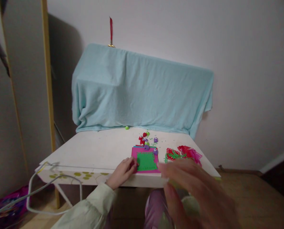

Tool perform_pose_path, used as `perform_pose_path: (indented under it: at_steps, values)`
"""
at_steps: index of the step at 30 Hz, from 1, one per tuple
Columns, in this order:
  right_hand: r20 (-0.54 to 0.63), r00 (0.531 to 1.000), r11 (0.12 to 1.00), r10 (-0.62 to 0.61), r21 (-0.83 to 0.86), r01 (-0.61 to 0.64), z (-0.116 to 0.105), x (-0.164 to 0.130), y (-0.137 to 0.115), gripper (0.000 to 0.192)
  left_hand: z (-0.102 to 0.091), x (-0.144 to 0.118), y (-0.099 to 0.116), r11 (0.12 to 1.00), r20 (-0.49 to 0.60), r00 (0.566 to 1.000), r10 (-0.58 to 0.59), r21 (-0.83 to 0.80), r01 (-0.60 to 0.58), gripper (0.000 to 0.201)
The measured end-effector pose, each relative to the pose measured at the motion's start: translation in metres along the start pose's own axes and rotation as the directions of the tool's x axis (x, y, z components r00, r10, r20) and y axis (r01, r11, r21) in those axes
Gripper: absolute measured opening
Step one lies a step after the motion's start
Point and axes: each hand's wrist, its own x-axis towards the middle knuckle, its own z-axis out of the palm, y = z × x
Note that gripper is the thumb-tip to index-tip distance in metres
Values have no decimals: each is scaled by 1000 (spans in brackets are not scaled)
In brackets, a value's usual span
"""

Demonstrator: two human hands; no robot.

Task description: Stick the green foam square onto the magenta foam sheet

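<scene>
While the right hand (199, 187) blurs, the left (124, 171) partly hides a pink sheet (134, 154).

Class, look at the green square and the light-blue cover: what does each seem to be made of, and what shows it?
Green square: probably paper or thin foam, matte; it looks flat, with small holes near its edges.
Light-blue cover: apparently soft fabric, matte, since it drapes in folds.

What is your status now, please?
Left grip at left edge of green sheet. Right grip blurred in foreground. Purple figure near sheet's far right corner.
</scene>
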Motion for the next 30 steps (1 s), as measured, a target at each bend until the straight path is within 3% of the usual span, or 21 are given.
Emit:
perform_pose_path:
  at_steps: [2, 4, 7, 10, 17, 25, 30]
  values:
    - [72, 993, 980, 97, 165, -108, 35, 32, 17, 34, 7, 11, -11, 994, -7, 998, -56, -99, 55, 15]
    - [195, 970, 951, 147, 240, -192, 81, 39, 48, 28, 14, 20, -23, 980, 18, 996, -91, -176, 92, 12]
    - [391, 900, 902, 194, 289, -320, 147, 16, 96, 30, 20, 28, -39, 948, 77, 991, -110, -290, 128, 16]
    - [466, 860, 881, 208, 293, -372, 188, -12, 118, 33, 21, 33, -49, 919, 142, 984, -112, -362, 157, 21]
    - [586, 788, 832, 190, 331, -446, 209, -18, 109, 25, 13, 40, -52, 941, 195, 970, -143, -278, 195, 26]
    - [543, 837, 812, 71, 455, -365, 222, -16, 108, 13, 5, 49, -54, 931, 351, 926, -140, -272, 244, 32]
    - [524, 851, 800, 32, 497, -336, 224, -18, 109, 7, 4, 50, -55, 947, 387, 919, -67, -267, 181, 36]
